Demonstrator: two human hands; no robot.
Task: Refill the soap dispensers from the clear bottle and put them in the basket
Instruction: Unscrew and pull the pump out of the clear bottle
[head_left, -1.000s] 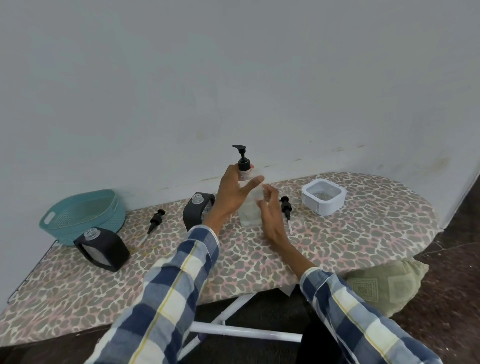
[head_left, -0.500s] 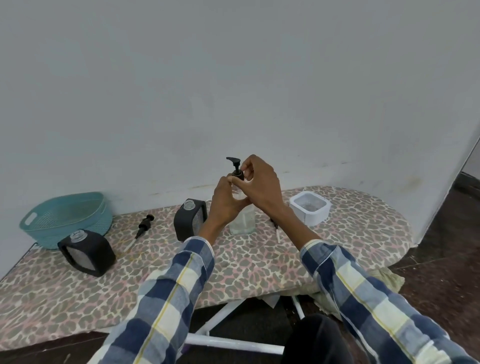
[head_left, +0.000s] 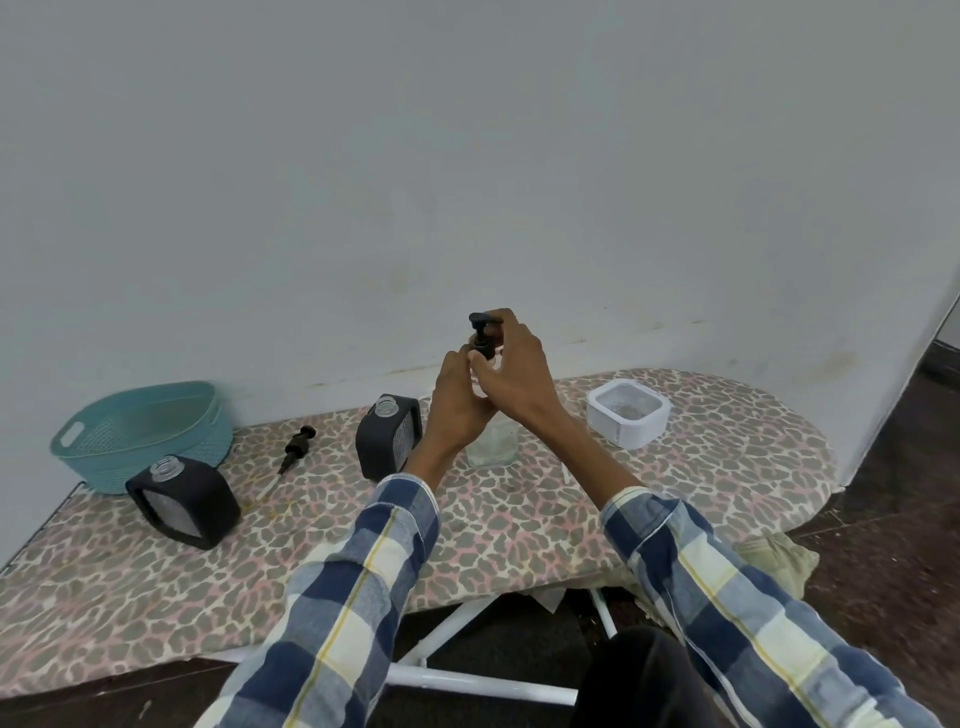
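At board centre: right hand (head_left: 511, 364) fingers pinch black pump head (head_left: 482, 332) at collar; left hand (head_left: 457, 400) wraps neck of clear bottle (head_left: 492, 441), bottle upright on ironing board (head_left: 727, 467).
Step, judged: unscrewing pump. Advice: hold bottle firm, turn collar only, lift straight so tube clears the neck.
Outward: two black dispensers (head_left: 389, 436) (head_left: 184, 501) open-necked; loose pump (head_left: 296, 449); teal basket (head_left: 140, 431) far left; white container (head_left: 628, 413).
Change: versus half second ago, grips same, view closer.

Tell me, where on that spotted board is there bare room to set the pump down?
Bare cover lies along the near edge of the board, in front of the near black dispenser, and right of the white box. It is crowded around the clear bottle.
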